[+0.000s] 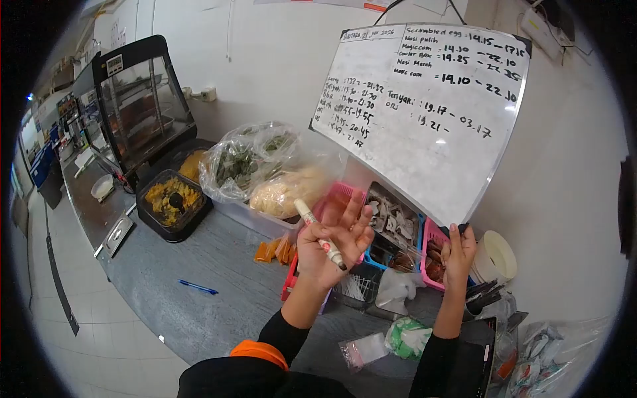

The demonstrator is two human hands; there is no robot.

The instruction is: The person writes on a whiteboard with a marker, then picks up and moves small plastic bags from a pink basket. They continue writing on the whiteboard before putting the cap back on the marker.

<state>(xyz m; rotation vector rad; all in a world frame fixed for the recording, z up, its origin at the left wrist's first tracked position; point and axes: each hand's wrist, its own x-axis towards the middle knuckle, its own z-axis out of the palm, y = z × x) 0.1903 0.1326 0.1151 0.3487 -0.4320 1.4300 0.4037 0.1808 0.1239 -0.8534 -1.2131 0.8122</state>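
Note:
My left hand (330,249) is raised palm up over the baskets, a white marker (316,229) with a dark tip held under its thumb while the other fingers stretch out. A tilted whiteboard (424,99) covered in black handwritten times hangs against the wall, by cables at its top. At its lowest corner, my right hand (459,255) grips the black edge piece between thumb and fingers. Just below that hand sits a pink basket (434,242) of dark packets.
Bagged leaves (245,166) fill a tub beside a black tray (174,205) of yellow food. On the grey table lie a blue pen (198,287), orange sachets (273,251) and a green-white packet (407,337). A glass display case (142,106) stands back left; a cream container (496,257) is at right.

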